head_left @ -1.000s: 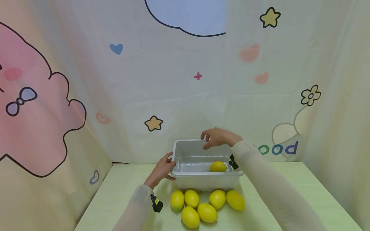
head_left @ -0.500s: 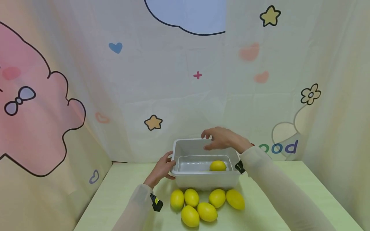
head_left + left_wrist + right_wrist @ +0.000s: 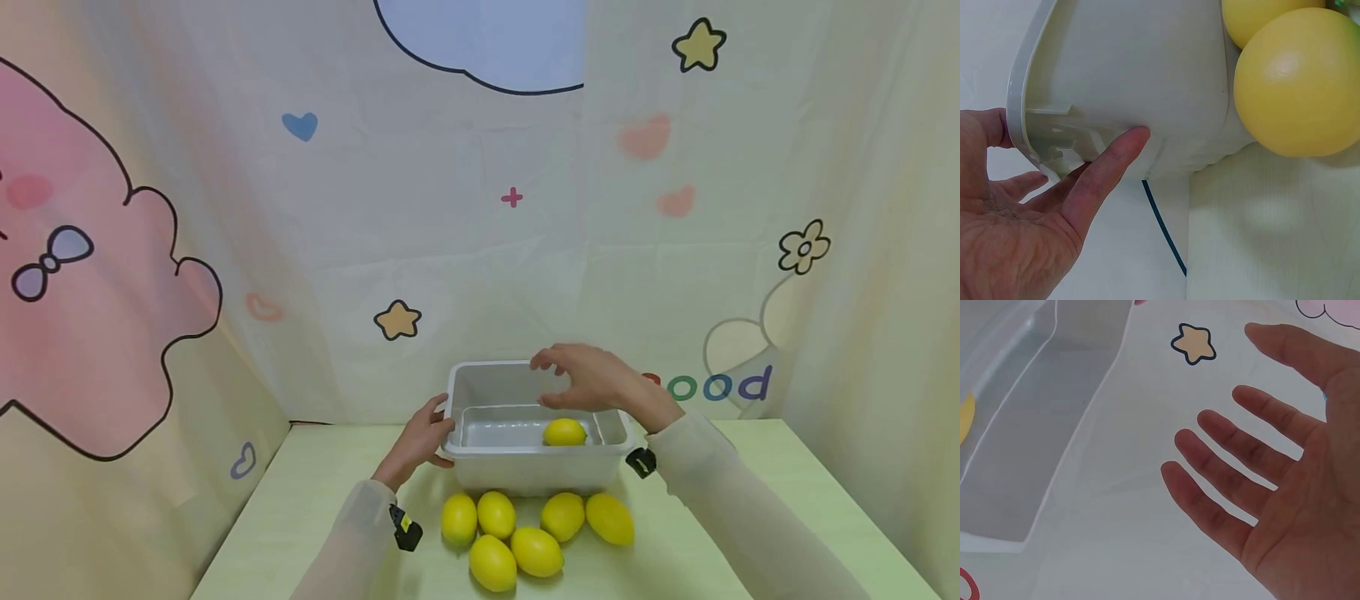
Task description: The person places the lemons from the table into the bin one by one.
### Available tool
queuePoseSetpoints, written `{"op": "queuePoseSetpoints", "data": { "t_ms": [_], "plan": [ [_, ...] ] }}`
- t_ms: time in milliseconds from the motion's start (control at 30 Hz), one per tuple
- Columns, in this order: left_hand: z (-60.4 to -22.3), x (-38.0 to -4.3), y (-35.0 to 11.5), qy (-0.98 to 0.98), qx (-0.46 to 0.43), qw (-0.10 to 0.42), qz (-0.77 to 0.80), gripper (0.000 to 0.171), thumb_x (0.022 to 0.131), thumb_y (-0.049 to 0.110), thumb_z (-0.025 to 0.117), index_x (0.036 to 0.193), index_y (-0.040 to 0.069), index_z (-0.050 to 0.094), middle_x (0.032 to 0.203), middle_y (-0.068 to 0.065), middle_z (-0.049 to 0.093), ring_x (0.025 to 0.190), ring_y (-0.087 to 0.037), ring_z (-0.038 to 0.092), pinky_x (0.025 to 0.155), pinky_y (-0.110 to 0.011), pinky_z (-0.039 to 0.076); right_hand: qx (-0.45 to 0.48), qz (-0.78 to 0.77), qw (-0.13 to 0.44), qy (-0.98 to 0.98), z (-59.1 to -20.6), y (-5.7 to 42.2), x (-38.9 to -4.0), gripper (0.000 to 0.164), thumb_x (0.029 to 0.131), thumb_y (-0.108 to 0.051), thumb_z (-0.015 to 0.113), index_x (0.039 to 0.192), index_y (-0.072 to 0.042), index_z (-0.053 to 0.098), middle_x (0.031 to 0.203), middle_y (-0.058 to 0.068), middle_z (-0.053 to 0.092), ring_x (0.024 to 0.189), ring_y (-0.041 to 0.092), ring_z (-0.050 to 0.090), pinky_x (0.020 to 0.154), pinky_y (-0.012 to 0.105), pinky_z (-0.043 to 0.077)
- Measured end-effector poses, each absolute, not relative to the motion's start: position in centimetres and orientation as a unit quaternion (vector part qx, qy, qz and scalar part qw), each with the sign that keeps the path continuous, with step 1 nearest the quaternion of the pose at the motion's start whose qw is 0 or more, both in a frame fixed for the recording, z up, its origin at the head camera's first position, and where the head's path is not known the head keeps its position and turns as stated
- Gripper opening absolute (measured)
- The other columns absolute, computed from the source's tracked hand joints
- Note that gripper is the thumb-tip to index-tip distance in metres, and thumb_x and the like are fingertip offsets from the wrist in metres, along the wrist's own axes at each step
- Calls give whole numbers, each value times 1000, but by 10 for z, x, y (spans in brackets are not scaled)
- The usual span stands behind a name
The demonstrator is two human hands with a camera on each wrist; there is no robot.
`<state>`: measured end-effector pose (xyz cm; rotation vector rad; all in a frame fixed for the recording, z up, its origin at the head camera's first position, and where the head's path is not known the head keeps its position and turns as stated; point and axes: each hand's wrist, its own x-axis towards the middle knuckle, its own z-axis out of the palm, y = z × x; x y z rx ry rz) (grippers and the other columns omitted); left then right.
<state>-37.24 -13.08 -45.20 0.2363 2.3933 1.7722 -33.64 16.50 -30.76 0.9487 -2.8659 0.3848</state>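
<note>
A white plastic bin (image 3: 536, 473) stands on the table with one yellow lemon (image 3: 564, 432) lying inside, toward its right end. My left hand (image 3: 420, 437) holds the bin's left end by the rim; the left wrist view has the thumb at the rim and a finger (image 3: 1107, 172) along the outer wall. Over the right half of the bin hovers my right hand (image 3: 592, 379), fingers spread and slightly bent, holding nothing. Several more lemons (image 3: 492, 563) lie in a cluster on the table right in front of the bin.
The pale green table (image 3: 300, 508) reaches back to a printed curtain (image 3: 480, 250) close behind the bin. Curtain also hangs along both sides. Each wrist wears a small black device (image 3: 407, 530).
My right hand has drawn back to the right and slightly lower over the bin, its forearm shifting right. The left hand, bin and lemons stay as they were.
</note>
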Motion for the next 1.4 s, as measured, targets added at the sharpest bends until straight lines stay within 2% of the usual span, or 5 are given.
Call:
{"op": "queuePoseSetpoints", "data": {
  "t_ms": [267,633,900,1200,1400],
  "plan": [
    [-449,-370,-131,801,81,75,588,63,96,22,52,155,17,28,149,-25,43,113,-39,63,62,-46,61,317,126,74,-937,-315,171,-318,44,86,-36,71,126,-21,62,124,-1,64,107,20,62,88,43,55],
    [-448,-368,-130,802,84,69,587,64,97,20,50,155,13,26,149,-28,42,117,-46,59,62,-49,60,325,131,110,-930,-324,176,-297,41,85,-36,73,122,-21,63,124,0,64,105,19,62,82,37,55],
    [-449,-370,-130,795,75,75,597,64,95,20,52,155,16,28,148,-25,45,120,-46,57,61,-46,61,335,143,145,-920,-337,185,-280,38,83,-36,75,117,-22,65,119,-6,64,83,9,59,72,25,53],
    [-449,-369,-130,794,77,78,598,65,95,21,52,155,17,27,149,-25,43,120,-46,57,62,-47,61,335,134,162,-918,-353,194,-263,40,81,-34,77,118,-24,65,119,-6,65,90,12,64,79,31,57],
    [-449,-369,-130,796,78,80,595,65,96,23,52,155,17,26,151,-25,41,121,-45,57,63,-47,61,347,127,146,-918,-369,195,-254,38,82,-33,77,116,-25,64,118,-7,65,92,13,64,78,33,57]
  ]
}}
